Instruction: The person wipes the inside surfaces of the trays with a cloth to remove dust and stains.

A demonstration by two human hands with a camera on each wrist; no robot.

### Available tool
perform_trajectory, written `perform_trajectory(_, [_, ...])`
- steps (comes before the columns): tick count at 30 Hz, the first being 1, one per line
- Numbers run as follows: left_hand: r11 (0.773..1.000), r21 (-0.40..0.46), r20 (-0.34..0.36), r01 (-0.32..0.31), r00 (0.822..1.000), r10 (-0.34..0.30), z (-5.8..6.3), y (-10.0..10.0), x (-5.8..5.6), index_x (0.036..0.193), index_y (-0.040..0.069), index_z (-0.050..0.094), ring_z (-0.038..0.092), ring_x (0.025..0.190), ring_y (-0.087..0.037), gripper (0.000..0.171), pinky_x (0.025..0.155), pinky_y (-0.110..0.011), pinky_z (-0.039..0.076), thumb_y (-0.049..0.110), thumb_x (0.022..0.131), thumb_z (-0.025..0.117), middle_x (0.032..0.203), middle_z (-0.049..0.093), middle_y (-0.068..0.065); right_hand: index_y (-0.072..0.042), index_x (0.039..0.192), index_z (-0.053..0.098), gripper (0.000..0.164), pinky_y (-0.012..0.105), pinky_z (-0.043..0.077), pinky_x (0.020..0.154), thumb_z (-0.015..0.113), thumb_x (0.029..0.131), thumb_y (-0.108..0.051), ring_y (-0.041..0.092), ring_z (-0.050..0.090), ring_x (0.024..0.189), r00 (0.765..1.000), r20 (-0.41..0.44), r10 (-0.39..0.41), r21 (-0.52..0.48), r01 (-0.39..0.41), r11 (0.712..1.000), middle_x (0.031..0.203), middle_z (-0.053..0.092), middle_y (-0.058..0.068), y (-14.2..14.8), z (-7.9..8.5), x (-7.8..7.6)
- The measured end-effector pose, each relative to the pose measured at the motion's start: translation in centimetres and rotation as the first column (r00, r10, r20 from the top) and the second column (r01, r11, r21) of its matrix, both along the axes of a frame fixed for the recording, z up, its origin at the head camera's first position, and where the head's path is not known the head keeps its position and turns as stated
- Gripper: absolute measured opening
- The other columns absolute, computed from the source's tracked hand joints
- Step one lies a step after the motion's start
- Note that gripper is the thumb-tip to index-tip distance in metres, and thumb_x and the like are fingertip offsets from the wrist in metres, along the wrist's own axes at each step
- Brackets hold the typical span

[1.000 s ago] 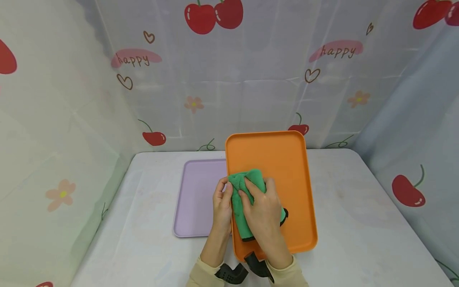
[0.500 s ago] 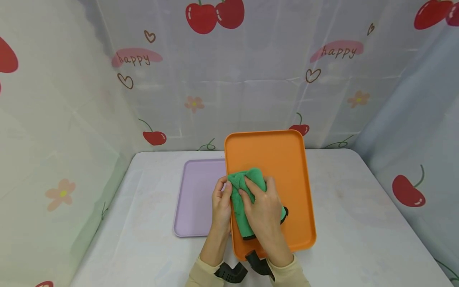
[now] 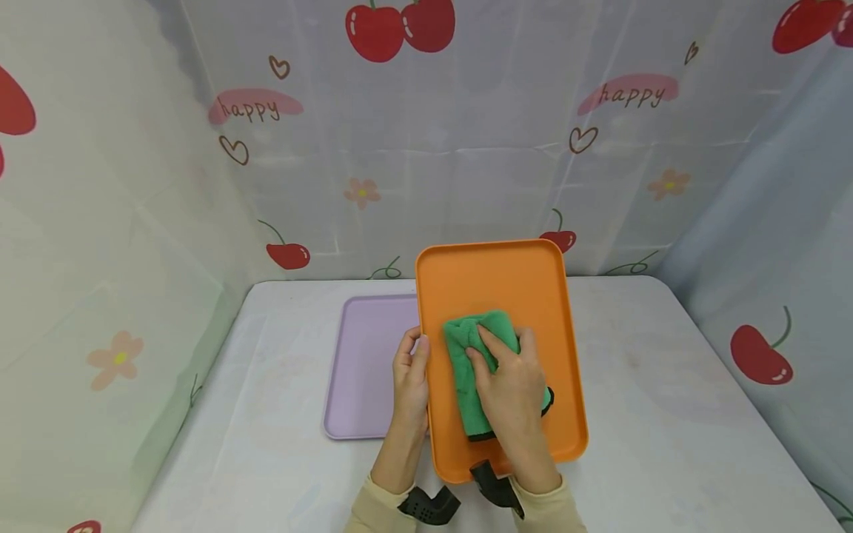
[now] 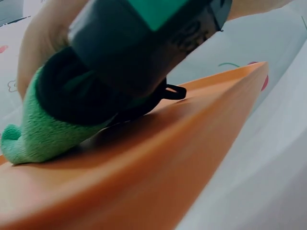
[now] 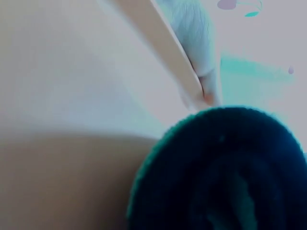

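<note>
An orange rectangular tray (image 3: 489, 277) is held up with its inner face toward the head camera. My left hand (image 3: 409, 377) grips its left edge, thumb on the near side and the other fingers partly hidden. Against the tray's inside my right hand (image 3: 512, 389) holds a folded green towel (image 3: 469, 370) with black trim, its fingers bunching the pile. In the left wrist view the towel (image 4: 53, 136) touches the tray surface (image 4: 158, 167), and a black loop sticks out. A dark rolled end of the towel (image 5: 230, 139) fills the lower part of the right wrist view.
A light purple tray (image 3: 363, 370) lies flat on the white table (image 3: 266, 400), partly covered by the orange one. Curtains (image 3: 453, 170) printed with cherries close in the back and both sides. Black wrist devices (image 3: 429, 507) sit at the sleeves.
My right hand has slid the towel to the right across the orange tray, away from my left hand. The left hand keeps its grip; the tray has shifted very slightly upward.
</note>
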State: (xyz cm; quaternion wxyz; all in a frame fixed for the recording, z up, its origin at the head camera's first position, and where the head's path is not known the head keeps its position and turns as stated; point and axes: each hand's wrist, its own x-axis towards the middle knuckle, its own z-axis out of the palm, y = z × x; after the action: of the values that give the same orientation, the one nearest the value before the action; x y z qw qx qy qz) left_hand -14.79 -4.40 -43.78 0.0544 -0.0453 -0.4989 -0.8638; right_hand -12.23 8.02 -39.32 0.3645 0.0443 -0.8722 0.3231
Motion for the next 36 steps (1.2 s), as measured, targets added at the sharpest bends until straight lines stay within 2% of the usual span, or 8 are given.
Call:
perform_trajectory(8, [1.0, 0.0, -0.001, -0.001, 1.0, 0.001, 0.0, -0.1, 0.0, 0.115, 0.013, 0.056, 0.069, 0.076, -0.011, 0.023, 0.066, -0.025, 0.058, 0.032, 0.103, 0.05, 0.091, 0.071, 0.003, -0.005, 0.113, 0.073, 0.037, 0.046, 0.054, 0.059, 0.083, 0.078, -0.014, 0.034, 0.061, 0.079, 0.996, 0.074, -0.047, -0.051, 0.051, 0.997, 0.102, 0.056, 0.023, 1.6, -0.2, -0.1])
perform_trajectory(16, [1.0, -0.003, -0.012, 0.007, 1.0, -0.007, 0.2, -0.2, 0.1, 0.115, 0.013, 0.055, 0.068, 0.073, -0.01, 0.022, 0.063, -0.023, 0.057, 0.03, 0.103, 0.049, 0.088, 0.07, 0.004, 0.001, 0.111, 0.072, 0.034, 0.054, 0.052, 0.071, 0.081, 0.079, -0.01, 0.039, 0.054, 0.096, 0.985, 0.109, -0.133, -0.085, 0.142, 0.986, 0.107, 0.054, 0.029, 3.9, -0.4, -0.5])
perform_trajectory(26, [1.0, 0.023, -0.019, -0.002, 1.0, 0.002, 0.3, -0.2, 0.2, 0.114, 0.013, 0.056, 0.068, 0.069, -0.01, 0.019, 0.06, -0.023, 0.057, 0.027, 0.104, 0.048, 0.085, 0.07, 0.004, 0.003, 0.117, 0.068, 0.034, 0.052, 0.047, 0.072, 0.074, 0.087, -0.012, 0.039, 0.048, 0.097, 0.945, 0.242, -0.219, -0.114, 0.251, 0.961, 0.105, 0.053, 0.03, 6.1, -0.3, -0.4])
perform_trajectory(30, [1.0, 0.008, -0.028, -0.003, 1.0, 0.003, 0.3, -0.2, 0.2, 0.114, 0.012, 0.056, 0.068, 0.069, -0.009, 0.019, 0.06, -0.022, 0.057, 0.026, 0.104, 0.048, 0.085, 0.07, 0.005, 0.003, 0.118, 0.068, 0.034, 0.052, 0.045, 0.072, 0.072, 0.088, -0.012, 0.038, 0.047, 0.097, 0.941, 0.255, -0.224, -0.116, 0.26, 0.959, 0.103, 0.053, 0.029, 6.3, -0.3, -0.4])
perform_trajectory(36, [1.0, 0.017, -0.029, 0.0, 1.0, 0.001, 0.2, -0.2, 0.2, 0.114, 0.012, 0.055, 0.068, 0.07, -0.009, 0.019, 0.061, -0.023, 0.057, 0.026, 0.104, 0.048, 0.086, 0.07, 0.005, 0.004, 0.117, 0.068, 0.034, 0.052, 0.045, 0.073, 0.073, 0.087, -0.012, 0.037, 0.047, 0.096, 0.947, 0.237, -0.218, -0.125, 0.253, 0.959, 0.102, 0.055, 0.03, 6.3, -0.5, -0.6])
